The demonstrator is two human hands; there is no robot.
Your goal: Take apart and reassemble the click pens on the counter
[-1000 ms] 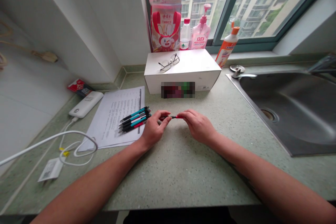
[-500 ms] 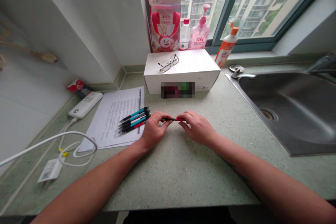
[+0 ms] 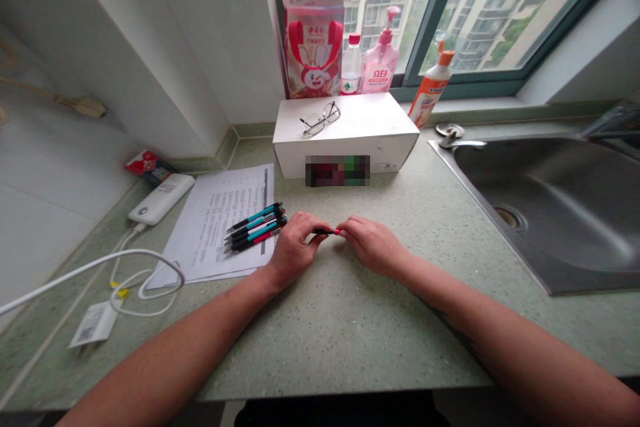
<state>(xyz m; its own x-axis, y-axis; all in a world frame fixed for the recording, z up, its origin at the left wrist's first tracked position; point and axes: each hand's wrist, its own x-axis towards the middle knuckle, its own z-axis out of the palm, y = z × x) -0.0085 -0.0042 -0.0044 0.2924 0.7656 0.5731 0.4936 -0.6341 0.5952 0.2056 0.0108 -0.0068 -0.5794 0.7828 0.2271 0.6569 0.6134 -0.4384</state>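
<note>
A slim black-and-red pen (image 3: 324, 232) spans the gap between the bare left hand (image 3: 296, 247) and bare right hand (image 3: 374, 243), above a speckled green counter (image 3: 320, 333).
The left thumb and fingers pinch its black part; the right fingertips press together on its red end. Beside the left hand, turquoise, black and red pens (image 3: 256, 230) lie on printed white paper sheets (image 3: 200, 227).
</note>
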